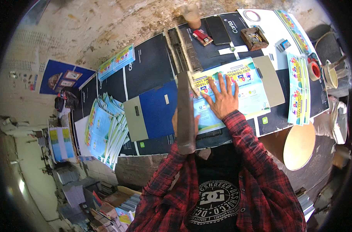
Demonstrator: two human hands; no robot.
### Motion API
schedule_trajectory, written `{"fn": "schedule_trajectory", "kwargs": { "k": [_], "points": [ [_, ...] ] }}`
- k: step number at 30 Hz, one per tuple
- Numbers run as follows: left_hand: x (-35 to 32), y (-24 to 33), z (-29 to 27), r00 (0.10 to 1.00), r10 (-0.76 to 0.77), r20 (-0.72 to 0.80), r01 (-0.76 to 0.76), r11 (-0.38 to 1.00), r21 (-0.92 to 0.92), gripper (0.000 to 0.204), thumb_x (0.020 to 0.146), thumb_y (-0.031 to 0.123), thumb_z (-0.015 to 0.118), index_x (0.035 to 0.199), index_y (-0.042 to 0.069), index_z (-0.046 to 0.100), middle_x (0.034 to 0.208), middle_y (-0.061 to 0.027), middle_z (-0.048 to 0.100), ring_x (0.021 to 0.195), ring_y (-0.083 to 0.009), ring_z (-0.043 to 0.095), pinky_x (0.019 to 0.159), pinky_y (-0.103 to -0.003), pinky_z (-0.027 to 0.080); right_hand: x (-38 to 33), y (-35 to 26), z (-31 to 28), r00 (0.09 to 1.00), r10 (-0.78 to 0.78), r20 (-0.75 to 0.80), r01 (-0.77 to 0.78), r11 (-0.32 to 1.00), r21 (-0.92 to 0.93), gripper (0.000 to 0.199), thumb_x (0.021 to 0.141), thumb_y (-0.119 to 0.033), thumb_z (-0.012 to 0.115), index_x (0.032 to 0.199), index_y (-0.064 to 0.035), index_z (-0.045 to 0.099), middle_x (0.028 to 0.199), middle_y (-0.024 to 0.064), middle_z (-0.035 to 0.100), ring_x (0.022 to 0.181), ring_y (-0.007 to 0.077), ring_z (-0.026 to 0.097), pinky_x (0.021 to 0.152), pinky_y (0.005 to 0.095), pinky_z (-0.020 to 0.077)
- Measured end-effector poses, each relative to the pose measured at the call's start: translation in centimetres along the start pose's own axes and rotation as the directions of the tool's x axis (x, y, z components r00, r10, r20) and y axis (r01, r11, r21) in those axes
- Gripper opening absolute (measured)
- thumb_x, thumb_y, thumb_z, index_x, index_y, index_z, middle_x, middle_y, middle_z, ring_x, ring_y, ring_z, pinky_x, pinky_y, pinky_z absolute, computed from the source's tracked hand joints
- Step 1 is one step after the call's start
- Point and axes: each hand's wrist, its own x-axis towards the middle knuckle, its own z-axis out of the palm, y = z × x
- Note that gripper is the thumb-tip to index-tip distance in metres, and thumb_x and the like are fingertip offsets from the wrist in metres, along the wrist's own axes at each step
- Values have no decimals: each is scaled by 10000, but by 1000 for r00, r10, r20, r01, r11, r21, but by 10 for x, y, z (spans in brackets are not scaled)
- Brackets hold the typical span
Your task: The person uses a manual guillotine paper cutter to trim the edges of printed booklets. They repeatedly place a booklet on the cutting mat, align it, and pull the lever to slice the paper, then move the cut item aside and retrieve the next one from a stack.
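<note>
- While the worktop [150,73] spreads beneath both hands, a light-blue printed sheet [249,98] lies under the right hand [225,101] — palm down, fingers spread, gripping nothing.
- Fanned printed stack [102,127]: left of the left hand.
- Brown bar [186,116]: partly hides the left hand [174,123] — its grip I cannot tell.
- Wooden box [254,38]: beyond the right hand.

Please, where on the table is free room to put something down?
Bare black tabletop shows between the far-left printed stack, blue board and wooden strips. Crowded: around the right hand on its printed sheet, and around the red packet and wooden box.
</note>
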Motion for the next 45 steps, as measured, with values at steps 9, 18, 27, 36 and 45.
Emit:
{"fn": "schedule_trajectory", "kwargs": {
  "k": [9,18,27,36,45],
  "points": [
    [-13,16,-19,984,17,179,-90,909,408,652,954,451,483,1486,89,378,1576,-56,317,1466,-319,232,1142,-624,169,0,61,-9,1000,-16,-19,14,994,-107,592,960,-514,488,1483,-247,416,1547,114,361,1426,335,320,1161,489,228],
    [-13,7,1,996,80,47,-91,936,341,643,969,489,437,1479,99,386,1569,-43,324,1459,-307,246,1150,-611,160,54,71,-107,960,-257,-112,263,964,43,565,984,-316,551,1388,63,442,1438,285,441,1330,410,444,1092,456,365],
    [-14,0,0,997,59,50,-73,929,364,634,964,475,454,1466,91,402,1557,-54,341,1453,-304,260,1150,-613,151,41,-150,-201,867,-489,94,479,871,109,779,945,-604,467,1337,69,486,1240,300,583,1159,429,573,1001,452,447],
    [-19,4,-1,993,112,-27,-97,942,322,630,940,465,484,1428,68,446,1536,-65,367,1428,-309,301,1143,-609,176,-43,-123,-127,933,-314,175,329,942,-61,889,864,-612,570,1496,-39,320,1530,271,299,1429,422,289,1100,586,293],
    [-17,-3,3,991,132,5,-125,929,347,624,941,439,485,1441,69,429,1535,-89,359,1427,-337,291,1120,-655,177,-38,-104,-106,904,-425,50,412,896,167,851,812,-400,698,1496,-52,330,1486,301,341,1395,459,318,1125,501,295]
  ]
}}
